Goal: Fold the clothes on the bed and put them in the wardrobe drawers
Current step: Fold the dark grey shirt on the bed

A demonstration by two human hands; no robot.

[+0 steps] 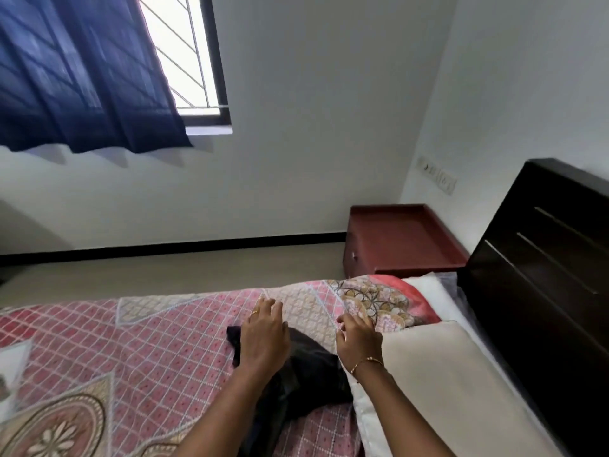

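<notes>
A dark, crumpled garment (306, 374) lies on the bed, on the pink patterned bedspread (131, 351). My left hand (263, 334) hovers over the garment's far left part, fingers spread, holding nothing. My right hand (357, 339) is just right of the garment, above the edge of a cream pillow (438, 384), fingers loosely curled and empty. My left forearm hides part of the garment.
A patterned pillow (379, 301) lies beyond my right hand. The dark headboard (540, 275) stands at the right. A reddish bedside table (402, 239) stands on the floor beyond the bed. A white cloth (13, 367) lies at the bed's left edge. Blue curtain over the window.
</notes>
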